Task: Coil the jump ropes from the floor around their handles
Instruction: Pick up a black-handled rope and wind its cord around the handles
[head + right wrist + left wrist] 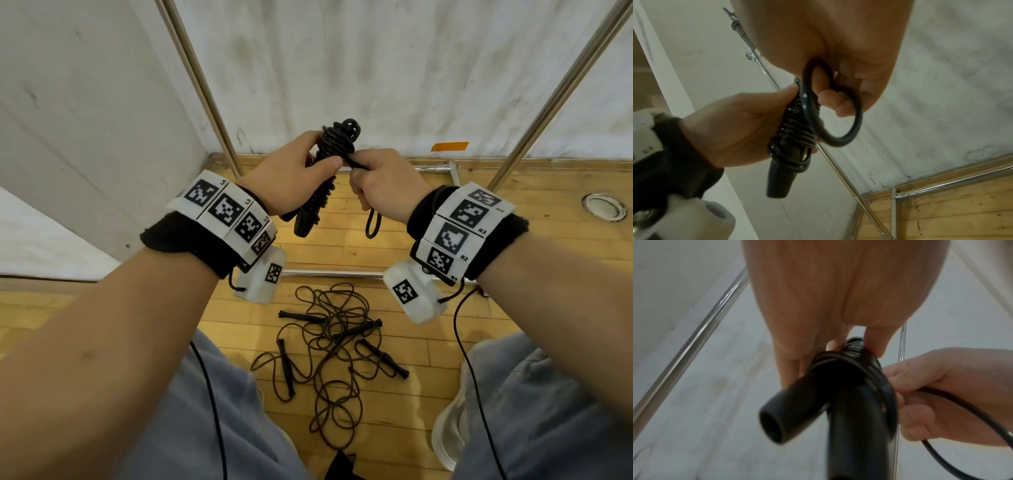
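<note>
Two hands [329,178], one coiled rope [337,140], four loose handles [346,342]

My bare forearms end in black wristbands [191,236] bearing white tag blocks [462,222]. White camera pods [414,294] hang below the wristbands, trailing black cables [472,370]. I wear grey trousers [548,411].

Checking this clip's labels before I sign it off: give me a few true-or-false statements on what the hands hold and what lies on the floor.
1. The left hand grips the wound handles. True.
2. The right hand is empty. False: it pinches a last loop of rope.
3. No rope is left on the floor. False: a tangle of ropes lies on the wooden floor.
4. Coils already wrap the handles' upper part. True.
</note>
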{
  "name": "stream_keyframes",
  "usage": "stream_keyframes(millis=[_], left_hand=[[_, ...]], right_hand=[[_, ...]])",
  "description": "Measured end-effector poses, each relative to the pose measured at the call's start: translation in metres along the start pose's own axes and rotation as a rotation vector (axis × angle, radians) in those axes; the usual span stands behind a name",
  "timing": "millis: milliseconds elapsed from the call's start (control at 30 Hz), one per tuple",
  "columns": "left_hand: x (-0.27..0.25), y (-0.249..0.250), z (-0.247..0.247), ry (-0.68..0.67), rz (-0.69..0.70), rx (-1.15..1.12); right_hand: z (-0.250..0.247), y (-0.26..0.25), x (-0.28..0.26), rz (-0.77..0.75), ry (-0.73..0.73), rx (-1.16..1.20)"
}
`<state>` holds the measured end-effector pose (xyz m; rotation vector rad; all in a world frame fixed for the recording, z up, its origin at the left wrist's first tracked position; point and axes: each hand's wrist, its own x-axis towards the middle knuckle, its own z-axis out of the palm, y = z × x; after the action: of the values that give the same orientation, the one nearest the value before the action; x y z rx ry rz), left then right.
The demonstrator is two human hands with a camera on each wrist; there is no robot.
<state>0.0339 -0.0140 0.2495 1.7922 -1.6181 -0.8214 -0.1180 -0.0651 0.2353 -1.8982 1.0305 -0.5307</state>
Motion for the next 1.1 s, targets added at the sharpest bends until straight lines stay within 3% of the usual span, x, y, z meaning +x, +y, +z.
stream_keyframes(millis=[200,333,433,633,767,967,1100], left_hand=[[0.000,0.002,-0.001,0.023,0.050,-0.029],[-0.001,0.005,0.002,0.105,0.063,-0.049],[-0.001,0.004,0.003,0.172,0.053,-0.046],[-0.002,0.006,0.009,0.149,-0.003,-0.060],[0.002,0.005,0.009,0.240,-0.009,-0.021],[0.005,0.004,0.013,0.014,-0.066,-0.188],[0.001,0.001,0.005,0.053,0.002,-0.072]], right_hand=[[-0.004,-0.004,-0.001,-0.045,-0.033,0.043],[-0.008,-0.002,-0.004,-0.082,0.029,0.032],[-0.009,-0.002,-0.005,-0.071,0.022,0.073],[-0.005,-0.006,-0.008,-0.114,-0.014,-0.019],[-0.006,-0.007,-0.010,-0.120,0.002,-0.029],[-0.011,-0.006,-0.006,-0.084,0.073,-0.074],[-0.012,-0.005,-0.005,-0.073,0.068,-0.084]])
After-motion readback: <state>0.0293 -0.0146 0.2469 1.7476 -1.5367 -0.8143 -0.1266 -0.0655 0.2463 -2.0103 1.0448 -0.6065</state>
